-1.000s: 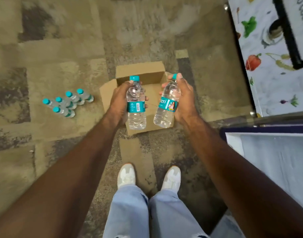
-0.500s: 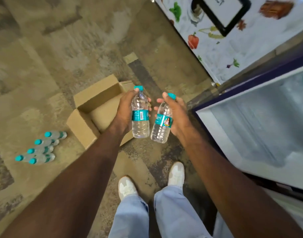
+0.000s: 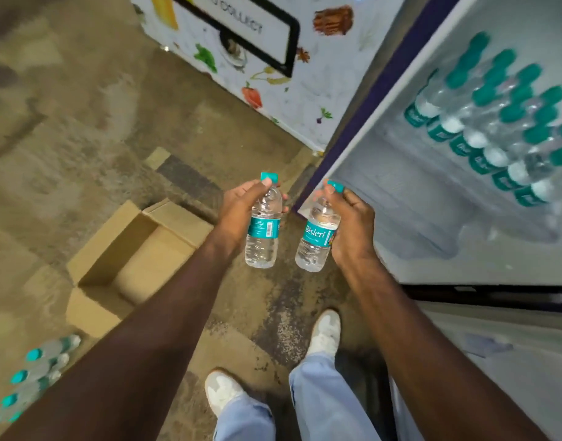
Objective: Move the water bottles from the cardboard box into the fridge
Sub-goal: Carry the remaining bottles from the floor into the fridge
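Two bottles up off the floor, one per fist: left hand (image 3: 238, 208) wrapped round the left bottle (image 3: 263, 229), right hand (image 3: 352, 224) wrapped round the right bottle (image 3: 317, 237). Both roughly upright, caps away from the body, right one tilted slightly. Hands side by side, a small gap between. Cardboard box (image 3: 139, 253) on the floor to the left, apparently empty. Fridge (image 3: 400, 173) open to the right, a row of bottles (image 3: 489, 128) already on the shelf. Right hand nearer, just at the fridge's edge; probably first in, rightward and forward.
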Action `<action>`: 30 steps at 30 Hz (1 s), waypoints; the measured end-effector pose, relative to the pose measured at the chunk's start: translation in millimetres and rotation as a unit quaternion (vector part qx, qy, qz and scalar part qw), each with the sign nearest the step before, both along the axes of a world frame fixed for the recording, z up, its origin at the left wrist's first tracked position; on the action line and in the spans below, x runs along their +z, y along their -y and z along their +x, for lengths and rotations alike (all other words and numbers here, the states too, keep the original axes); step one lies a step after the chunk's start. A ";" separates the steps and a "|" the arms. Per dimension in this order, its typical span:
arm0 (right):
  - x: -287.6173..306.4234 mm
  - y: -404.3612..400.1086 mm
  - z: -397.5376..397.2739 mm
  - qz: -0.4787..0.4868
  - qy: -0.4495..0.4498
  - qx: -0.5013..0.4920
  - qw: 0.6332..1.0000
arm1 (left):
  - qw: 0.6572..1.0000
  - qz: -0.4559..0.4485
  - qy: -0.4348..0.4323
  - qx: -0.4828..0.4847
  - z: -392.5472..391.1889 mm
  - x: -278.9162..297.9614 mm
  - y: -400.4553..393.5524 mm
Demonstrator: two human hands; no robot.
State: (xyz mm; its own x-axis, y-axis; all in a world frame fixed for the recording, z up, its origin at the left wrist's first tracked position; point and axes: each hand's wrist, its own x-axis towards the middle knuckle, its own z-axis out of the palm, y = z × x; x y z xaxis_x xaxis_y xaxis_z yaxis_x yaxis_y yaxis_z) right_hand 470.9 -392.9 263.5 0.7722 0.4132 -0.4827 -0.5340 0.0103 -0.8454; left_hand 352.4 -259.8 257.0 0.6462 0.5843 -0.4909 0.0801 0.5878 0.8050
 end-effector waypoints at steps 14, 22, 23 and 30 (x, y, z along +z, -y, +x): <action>119.5 95.0 166.8 -0.015 0.291 -0.105 0.951 | 0.973 0.187 0.063 -0.121 192.9 91.9 69.8; 155.9 141.4 280.8 -0.065 0.374 -0.399 0.835 | 0.956 0.225 0.141 -0.126 272.3 140.7 92.4; 155.5 146.3 291.8 -0.069 0.377 -0.417 0.824 | 0.955 0.227 0.145 -0.123 280.3 144.5 95.0; 147.7 157.1 337.7 -0.110 0.420 -0.469 0.769 | 0.952 0.238 0.160 -0.107 315.2 156.0 105.9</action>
State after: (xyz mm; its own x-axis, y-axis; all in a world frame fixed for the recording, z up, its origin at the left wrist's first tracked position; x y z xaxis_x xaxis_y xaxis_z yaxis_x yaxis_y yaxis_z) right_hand 808.6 -550.0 411.2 0.7589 -0.5358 0.3702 0.3562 -0.1343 -0.9247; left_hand 667.6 -365.7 413.0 0.8474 0.5297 0.0378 -0.1369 0.1491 0.9793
